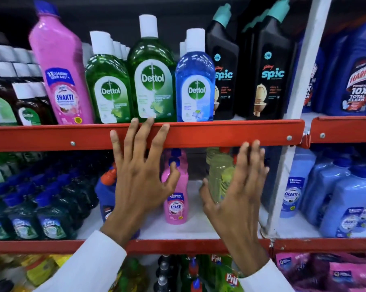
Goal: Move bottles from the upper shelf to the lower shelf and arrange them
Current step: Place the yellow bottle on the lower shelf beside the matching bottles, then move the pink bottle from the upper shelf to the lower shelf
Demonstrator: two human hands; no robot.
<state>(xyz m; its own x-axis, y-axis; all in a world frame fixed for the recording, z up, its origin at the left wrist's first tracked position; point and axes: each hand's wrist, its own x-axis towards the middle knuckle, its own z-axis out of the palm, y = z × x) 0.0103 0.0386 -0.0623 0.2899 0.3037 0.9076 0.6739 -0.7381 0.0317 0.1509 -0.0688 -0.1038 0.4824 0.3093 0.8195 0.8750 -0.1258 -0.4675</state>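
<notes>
Your left hand (140,178) is raised in front of the shelving with its fingers spread wide and nothing in its grasp. Its fingertips (135,123) overlap the red front edge of the upper shelf (220,133), just below the tall green bottle (152,76); whether they touch the edge cannot be told. Your thumb (173,171) lies in front of the small pink bottle (176,199) on the lower shelf (199,228); contact there cannot be told either.

Your right hand (239,192) is likewise open and empty, fingers loosely spread and pointing up. Its fingertips reach the underside of the red edge. Behind its palm and thumb stands a yellow bottle (220,175) on the lower shelf, partly hidden by the hand; the hand is not closed on it.

On the upper shelf, from left to right above your hands, stand a tall pink bottle (59,68), tilted to the left, a shorter green bottle (108,85), the tall green bottle, a blue bottle (195,85), and two black bottles (268,66) with teal caps. All of them rest on the shelf, apart from both hands.

The small pink bottle stands upright between your two hands, with bare white shelf board around it. Both sleeves (89,264) are white.
</notes>
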